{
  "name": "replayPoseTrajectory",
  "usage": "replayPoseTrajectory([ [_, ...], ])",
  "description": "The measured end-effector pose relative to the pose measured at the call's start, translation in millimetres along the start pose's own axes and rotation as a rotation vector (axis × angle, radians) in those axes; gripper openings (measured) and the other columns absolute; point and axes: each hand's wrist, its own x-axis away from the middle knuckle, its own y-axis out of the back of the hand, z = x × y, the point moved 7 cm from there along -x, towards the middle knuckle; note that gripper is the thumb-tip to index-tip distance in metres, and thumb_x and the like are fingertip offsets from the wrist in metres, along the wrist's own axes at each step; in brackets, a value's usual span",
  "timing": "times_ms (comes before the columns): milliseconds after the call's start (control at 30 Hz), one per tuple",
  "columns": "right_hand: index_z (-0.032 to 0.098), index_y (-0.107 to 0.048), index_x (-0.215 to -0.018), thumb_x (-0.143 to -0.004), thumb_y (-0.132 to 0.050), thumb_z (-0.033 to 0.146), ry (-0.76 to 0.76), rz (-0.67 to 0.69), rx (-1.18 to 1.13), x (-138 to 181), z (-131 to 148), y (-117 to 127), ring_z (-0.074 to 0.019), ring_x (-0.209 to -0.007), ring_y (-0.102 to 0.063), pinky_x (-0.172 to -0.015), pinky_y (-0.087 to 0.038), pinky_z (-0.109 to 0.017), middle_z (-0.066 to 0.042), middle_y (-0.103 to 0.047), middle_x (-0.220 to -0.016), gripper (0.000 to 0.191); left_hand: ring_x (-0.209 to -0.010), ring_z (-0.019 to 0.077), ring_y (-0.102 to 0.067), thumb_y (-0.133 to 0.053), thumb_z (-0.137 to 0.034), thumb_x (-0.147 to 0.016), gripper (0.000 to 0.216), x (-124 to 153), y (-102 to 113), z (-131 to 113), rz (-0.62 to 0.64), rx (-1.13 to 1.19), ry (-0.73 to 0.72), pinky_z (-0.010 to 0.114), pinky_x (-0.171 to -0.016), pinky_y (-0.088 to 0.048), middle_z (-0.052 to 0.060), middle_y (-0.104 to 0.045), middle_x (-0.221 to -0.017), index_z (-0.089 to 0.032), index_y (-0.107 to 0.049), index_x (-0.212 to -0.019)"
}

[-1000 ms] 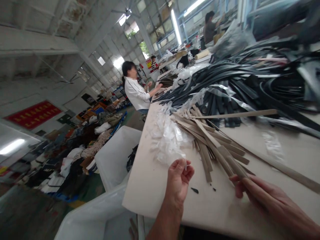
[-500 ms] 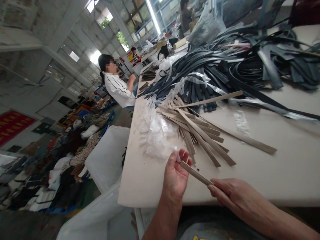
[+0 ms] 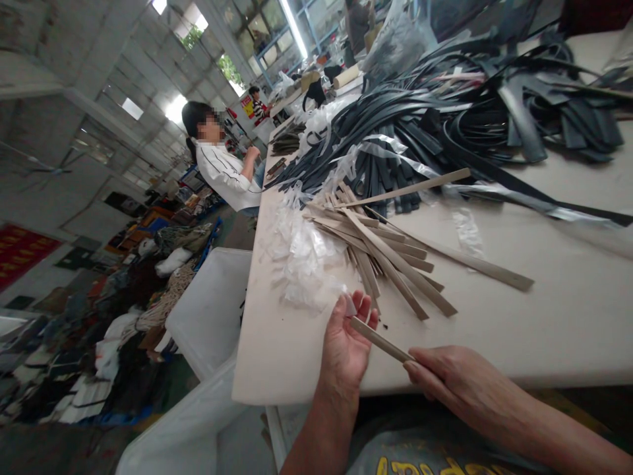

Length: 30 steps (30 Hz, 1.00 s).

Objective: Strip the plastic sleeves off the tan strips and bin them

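My right hand (image 3: 440, 373) is closed around a beige flat strap (image 3: 380, 341), which reaches out toward my left hand. Palm up, my left hand (image 3: 347, 343) pinches a small whitish piece of plastic film (image 3: 350, 307) between thumb and fingers. The strap's free end lies over the fingers of that hand, just below the film; whether the two touch I cannot tell. Beyond my hands, several loose beige straps (image 3: 395, 258) lie crossed in a fanned heap. Left of them is a crumpled pile of clear plastic film (image 3: 311, 257).
Black straps (image 3: 415, 125) are heaped across the back of the pale table (image 3: 494, 336). White plastic bins (image 3: 212, 310) stand by its left edge. A person in a white striped top (image 3: 225, 171) sits farther along that side. Bundles and sacks (image 3: 163, 284) cover the floor at left.
The view has shifted slightly, so the table and straps appear a little farther left and higher. Both hands keep their grip, and the strap has barely moved between them.
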Motion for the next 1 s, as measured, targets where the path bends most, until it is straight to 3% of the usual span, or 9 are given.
replayPoseTrajectory([
  [267, 0.021, -0.055, -0.071, -0.095, -0.021, 0.045, -0.06, -0.054, -0.018, -1, -2, 12, -0.0196, -0.057, -0.056, -0.056, -0.038, -0.03, -0.007, -0.061, -0.065, 0.048, -0.084, 0.0167, -0.069, -0.061, -0.021, -0.085, 0.01, 2, 9, 9, -0.025, 0.009, 0.036, 0.034, -0.084, -0.052, 0.006, -0.073, -0.087, -0.015, -0.069, -0.081],
  [500, 0.02, -0.052, -0.067, -0.096, -0.026, 0.04, -0.019, 0.043, -0.044, 8, 7, 5, -0.017, -0.054, -0.055, -0.055, -0.037, -0.027, -0.005, -0.06, -0.062, 0.044, -0.086, 0.0158, -0.068, -0.065, -0.021, -0.082, 0.005, -2, 12, -6, -0.051, -0.043, -0.077, 0.033, -0.084, -0.051, 0.004, -0.072, -0.09, -0.017, -0.068, -0.082],
  [800, 0.02, -0.056, -0.069, -0.096, -0.026, 0.041, -0.045, -0.06, -0.025, -1, -1, 9, -0.0181, -0.052, -0.055, -0.053, -0.037, -0.028, -0.006, -0.062, -0.061, 0.045, -0.087, 0.0168, -0.068, -0.072, -0.023, -0.076, 0.01, 0, 17, 9, -0.006, -0.063, -0.046, 0.034, -0.086, -0.051, 0.005, -0.073, -0.09, -0.017, -0.068, -0.082],
  [1000, 0.02, -0.058, -0.071, -0.097, -0.025, 0.046, -0.044, -0.076, -0.15, -11, 4, 13, -0.0171, -0.053, -0.058, -0.054, -0.04, -0.027, -0.004, -0.065, -0.063, 0.049, -0.078, 0.0155, -0.068, -0.078, -0.024, -0.07, 0.016, 2, 14, 17, 0.059, -0.158, -0.074, 0.03, -0.079, -0.052, 0.005, -0.073, -0.082, -0.015, -0.069, -0.079],
])
